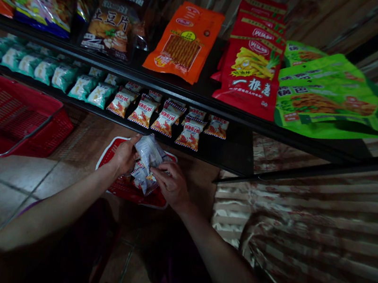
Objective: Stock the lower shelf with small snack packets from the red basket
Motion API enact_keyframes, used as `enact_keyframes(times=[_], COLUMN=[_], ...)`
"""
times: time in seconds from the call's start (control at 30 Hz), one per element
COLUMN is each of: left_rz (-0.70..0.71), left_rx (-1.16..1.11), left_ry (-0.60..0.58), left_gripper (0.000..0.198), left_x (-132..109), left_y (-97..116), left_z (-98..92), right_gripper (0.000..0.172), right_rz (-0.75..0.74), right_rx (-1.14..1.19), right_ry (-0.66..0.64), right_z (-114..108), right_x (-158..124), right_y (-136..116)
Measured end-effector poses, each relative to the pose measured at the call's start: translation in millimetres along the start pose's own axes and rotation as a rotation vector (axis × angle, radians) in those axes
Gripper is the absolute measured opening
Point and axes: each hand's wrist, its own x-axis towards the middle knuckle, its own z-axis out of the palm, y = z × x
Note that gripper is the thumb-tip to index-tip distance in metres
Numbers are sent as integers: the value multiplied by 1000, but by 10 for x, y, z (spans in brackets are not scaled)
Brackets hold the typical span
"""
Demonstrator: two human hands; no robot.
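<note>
My left hand point(125, 156) is closed at the left edge of a small snack packet point(149, 148) with its pale silvery back turned up. From the right, my right hand point(174, 186) pinches the lower part of the silvery packets with thumb and fingers. Both hands are over a small red basket point(124, 188) with a white rim, which stands on the floor below the shelf. More small packets point(139, 172) with red and white print lie under my hands in the basket; how they overlap is hard to make out.
On the lower shelf point(230, 153) stand rows of orange-white packets point(167, 118) and teal packets point(44, 70). The upper shelf holds larger bags: orange point(186, 40), red point(252, 70) and green point(335, 98). A second red basket point(39, 137) is at left. Pleated curtain point(306, 217) hangs at right.
</note>
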Motion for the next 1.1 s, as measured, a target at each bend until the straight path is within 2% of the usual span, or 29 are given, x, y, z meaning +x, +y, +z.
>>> enact_keyframes(times=[0.13,0.3,0.43,0.57,0.9,1.1], left_rz=[-48,-74,-64,-83,-122,-139], left_rx=[-153,-232,-255,-300,-318,-376], left_ry=[61,73,113,89,76,62], left_gripper=[8,3,10,11,15,14], left_x=[-24,-35,19,47,-16,-24], left_y=[61,140,116,94,158,173], left_z=[38,55,8,-20,48,38], right_gripper=[21,20,19,17,17,19], right_rz=[-32,7,40,26,29,92], right_rx=[-102,-119,-99,-113,-99,-55], right_ry=[-60,-107,-56,-15,-6,86], right_z=[5,8,18,22,-6,-76], right_x=[10,19,18,15,17,57], right_y=[-70,-97,-68,-49,-43,-66])
